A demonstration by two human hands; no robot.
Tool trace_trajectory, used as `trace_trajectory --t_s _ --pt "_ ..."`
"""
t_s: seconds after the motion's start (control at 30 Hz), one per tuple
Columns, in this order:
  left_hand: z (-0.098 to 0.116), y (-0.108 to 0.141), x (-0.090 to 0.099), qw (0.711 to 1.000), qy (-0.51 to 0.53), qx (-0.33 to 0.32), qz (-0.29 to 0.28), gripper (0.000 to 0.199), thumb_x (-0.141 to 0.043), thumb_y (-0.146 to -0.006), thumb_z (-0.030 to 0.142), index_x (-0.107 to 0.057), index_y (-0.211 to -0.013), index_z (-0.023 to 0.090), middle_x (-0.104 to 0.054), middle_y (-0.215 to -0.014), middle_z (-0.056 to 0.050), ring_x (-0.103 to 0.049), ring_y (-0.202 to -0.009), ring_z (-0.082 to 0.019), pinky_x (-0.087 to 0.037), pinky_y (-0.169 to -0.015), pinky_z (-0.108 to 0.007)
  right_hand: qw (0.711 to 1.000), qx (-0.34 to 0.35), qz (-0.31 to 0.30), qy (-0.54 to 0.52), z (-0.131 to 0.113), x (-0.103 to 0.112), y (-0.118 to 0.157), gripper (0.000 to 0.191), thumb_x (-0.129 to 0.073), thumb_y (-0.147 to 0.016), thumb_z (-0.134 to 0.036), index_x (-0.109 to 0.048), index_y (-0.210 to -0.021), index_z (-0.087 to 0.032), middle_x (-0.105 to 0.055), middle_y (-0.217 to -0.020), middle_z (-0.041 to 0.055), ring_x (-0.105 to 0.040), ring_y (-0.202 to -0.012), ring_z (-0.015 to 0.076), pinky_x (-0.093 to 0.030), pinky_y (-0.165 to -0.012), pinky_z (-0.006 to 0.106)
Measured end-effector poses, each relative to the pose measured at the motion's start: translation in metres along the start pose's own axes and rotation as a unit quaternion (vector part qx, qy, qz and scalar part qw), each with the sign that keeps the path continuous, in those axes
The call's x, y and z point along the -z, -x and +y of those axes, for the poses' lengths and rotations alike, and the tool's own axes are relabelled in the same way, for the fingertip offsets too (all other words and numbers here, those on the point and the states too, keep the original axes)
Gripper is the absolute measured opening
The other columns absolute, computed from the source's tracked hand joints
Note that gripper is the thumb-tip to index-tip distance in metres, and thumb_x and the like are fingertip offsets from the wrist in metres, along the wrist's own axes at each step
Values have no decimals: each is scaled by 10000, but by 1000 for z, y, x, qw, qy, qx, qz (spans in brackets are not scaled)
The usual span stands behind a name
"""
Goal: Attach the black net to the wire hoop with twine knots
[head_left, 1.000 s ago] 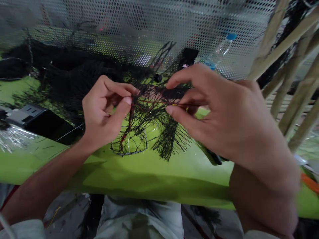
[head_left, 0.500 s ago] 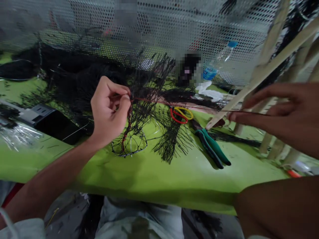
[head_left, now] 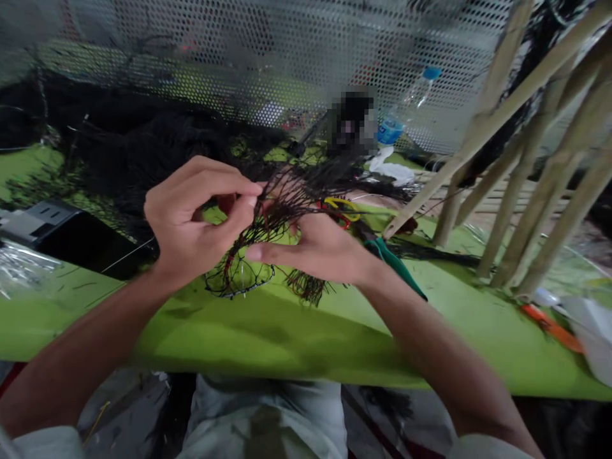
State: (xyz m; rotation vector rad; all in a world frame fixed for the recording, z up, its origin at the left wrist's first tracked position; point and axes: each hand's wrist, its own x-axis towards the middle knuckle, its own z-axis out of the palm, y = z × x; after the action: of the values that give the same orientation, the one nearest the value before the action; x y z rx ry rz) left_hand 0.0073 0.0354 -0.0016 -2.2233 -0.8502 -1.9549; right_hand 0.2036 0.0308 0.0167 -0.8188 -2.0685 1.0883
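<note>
My left hand is closed in a pinch, thumb against forefinger, on a dark red thread at the upper edge of a bundle of black strands. My right hand is beside the bundle, its thumb stretched out to the left and apart from the fingers. Those fingers reach partly behind the black strands, so their tips are hidden. Below the hands, a small wire hoop with black and red cord netted across it lies by the green table.
Green-handled pliers and yellow-and-red-handled scissors lie behind my right hand. Bamboo sticks stand at right, near an orange tool. A plastic bottle is by the perforated metal screen. A black box-like device lies left.
My right hand has come from the far right to beside my left hand, behind the black strands. The strands are now bunched rightward. My left hand keeps its pinch.
</note>
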Motion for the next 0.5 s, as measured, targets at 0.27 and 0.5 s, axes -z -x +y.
trace_trajectory --t_s 0.27,0.5 --pt "-4 -4 10 989 -138 -43 20 266 -718 -867 47 -762 -1030 252 -758 -854 32 -679 -719 -129 -605 -703 -287 989 11 65 -133 37 -29 4 199 -719 -956 -375 -736 -889 -189 -708 -884 4 -637 -867 164 -549 -873 315" --pt "-18 -6 14 982 -176 -64 37 215 -593 -989 97 -773 -1052 197 -709 -977 -39 -700 -954 -160 -627 -852 -326 988 -30 84 -122 35 -28 14 246 -729 -948 -429 -766 -882 -195 -703 -837 4 -614 -790 154 -529 -793 307"
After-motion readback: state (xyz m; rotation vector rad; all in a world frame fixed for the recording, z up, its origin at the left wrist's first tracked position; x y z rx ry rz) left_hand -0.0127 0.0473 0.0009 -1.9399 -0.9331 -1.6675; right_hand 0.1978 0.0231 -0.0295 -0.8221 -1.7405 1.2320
